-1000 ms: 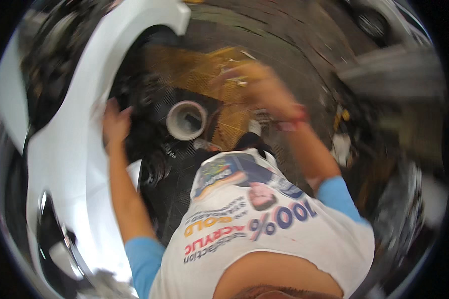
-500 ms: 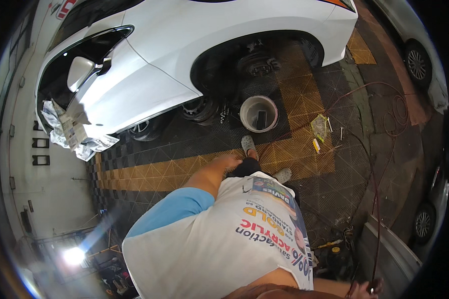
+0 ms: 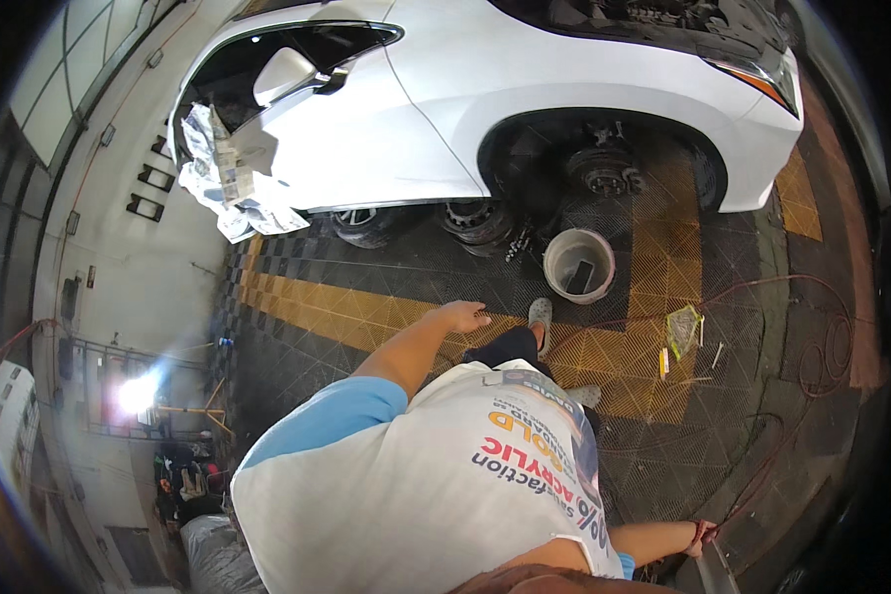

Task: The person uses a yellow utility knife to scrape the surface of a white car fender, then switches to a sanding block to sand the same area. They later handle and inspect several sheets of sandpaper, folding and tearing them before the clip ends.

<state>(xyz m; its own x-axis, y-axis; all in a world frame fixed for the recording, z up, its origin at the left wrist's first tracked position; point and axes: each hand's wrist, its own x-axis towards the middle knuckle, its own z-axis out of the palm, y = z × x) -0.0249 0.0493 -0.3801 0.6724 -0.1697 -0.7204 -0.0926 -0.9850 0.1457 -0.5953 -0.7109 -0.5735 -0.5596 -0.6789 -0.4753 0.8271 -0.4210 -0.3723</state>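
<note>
Left hand [image 3: 462, 317] open, fingers spread loosely, palm down, holding nothing and touching nothing; it hangs over the yellow grid floor tiles [image 3: 366, 319], well short of the white bucket [image 3: 578, 265]. Right hand [image 3: 701, 538] sits at the bottom edge of the picture, far from the bucket, by a red hose [image 3: 812, 368] and a grey metal edge [image 3: 711, 572] (too small and cut off, so cannot tell how far open or whether it grips anything). Bucket stands on the floor just below the open wheel arch of the white car [image 3: 485, 89], bare brake hub [image 3: 604, 170] above it, removed wheels [image 3: 475, 220] lying to its left under the car. Person's grey shoe [image 3: 540, 315] just below-left of bucket.
</note>
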